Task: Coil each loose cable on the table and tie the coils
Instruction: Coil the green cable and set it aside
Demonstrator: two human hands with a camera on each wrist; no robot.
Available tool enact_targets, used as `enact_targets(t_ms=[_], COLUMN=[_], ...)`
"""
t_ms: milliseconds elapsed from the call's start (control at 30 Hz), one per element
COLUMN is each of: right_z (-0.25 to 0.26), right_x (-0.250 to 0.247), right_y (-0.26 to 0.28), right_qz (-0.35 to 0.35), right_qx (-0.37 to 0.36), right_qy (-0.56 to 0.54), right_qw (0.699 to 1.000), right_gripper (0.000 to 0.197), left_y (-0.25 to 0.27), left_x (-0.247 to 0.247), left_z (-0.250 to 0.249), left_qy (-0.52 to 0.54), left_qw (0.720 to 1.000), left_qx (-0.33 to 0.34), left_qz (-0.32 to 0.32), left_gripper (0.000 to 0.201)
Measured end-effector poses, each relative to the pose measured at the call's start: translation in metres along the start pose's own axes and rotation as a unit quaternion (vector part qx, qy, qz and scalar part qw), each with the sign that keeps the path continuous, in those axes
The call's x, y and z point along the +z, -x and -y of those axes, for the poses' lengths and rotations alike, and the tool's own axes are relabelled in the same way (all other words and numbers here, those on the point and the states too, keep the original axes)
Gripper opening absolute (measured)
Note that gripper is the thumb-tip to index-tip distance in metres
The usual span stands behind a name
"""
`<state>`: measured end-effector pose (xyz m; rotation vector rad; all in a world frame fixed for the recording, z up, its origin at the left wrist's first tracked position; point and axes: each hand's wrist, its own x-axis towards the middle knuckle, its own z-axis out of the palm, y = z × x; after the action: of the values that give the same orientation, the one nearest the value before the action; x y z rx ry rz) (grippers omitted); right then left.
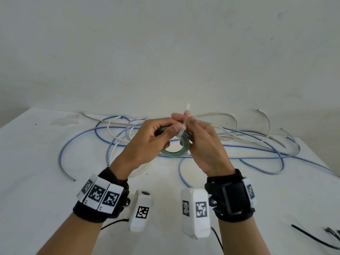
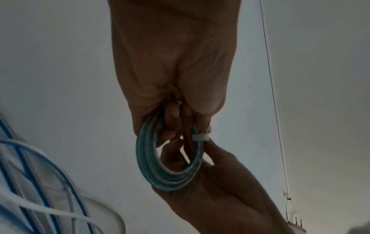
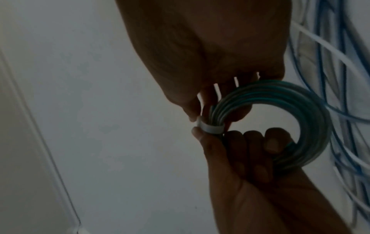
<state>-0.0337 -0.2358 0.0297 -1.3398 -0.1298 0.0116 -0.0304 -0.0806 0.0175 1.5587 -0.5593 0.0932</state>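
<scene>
A green cable coil (image 1: 177,152) hangs in the air above the white table (image 1: 36,181), held between both hands. My left hand (image 1: 169,137) grips the coil's left side, fingers curled through the ring. A white zip tie (image 1: 185,120) wraps the coil, its tail pointing up. My right hand (image 1: 187,124) pinches that tail. The left wrist view shows the coil (image 2: 166,167), the tie band (image 2: 200,137) and my left hand (image 2: 180,114). The right wrist view shows the coil (image 3: 300,107), the tie band (image 3: 210,129) and my right hand (image 3: 200,110).
Loose blue cables (image 1: 257,155) and white cables (image 1: 230,116) lie tangled across the far half of the table. Black zip ties (image 1: 316,238) lie near the front right edge. A wall stands right behind the table.
</scene>
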Motion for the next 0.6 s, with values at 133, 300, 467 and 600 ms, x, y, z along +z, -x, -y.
enact_targets(t_ms=[133,300,467,600], right_z=[-0.002,-0.006,-0.011,-0.01], right_x=[0.005,0.006,0.009,0.008], right_y=[0.002,-0.002,-0.002,-0.001], right_qz=[-0.022,-0.045,-0.054,-0.049], right_qx=[-0.069,-0.08,-0.076,-0.057], right_qy=[0.004,-0.035,-0.041,-0.079], right_qw=[0.997,0.995,0.995,0.994], right_gripper=[0.031,0.031,0.031,0.032], left_y=[0.001,0.003,0.001,0.002], left_x=[0.003,0.012,0.021,0.027], left_z=[-0.002,-0.008,-0.001,0.001], left_qy=[-0.009,-0.013,0.001,0.023], left_qw=[1.0,1.0,0.997,0.993], left_qx=[0.004,-0.01,-0.022,-0.047], left_qz=[-0.002,-0.002,-0.078,-0.101], left_gripper=[0.029,0.038,0.04,0.029])
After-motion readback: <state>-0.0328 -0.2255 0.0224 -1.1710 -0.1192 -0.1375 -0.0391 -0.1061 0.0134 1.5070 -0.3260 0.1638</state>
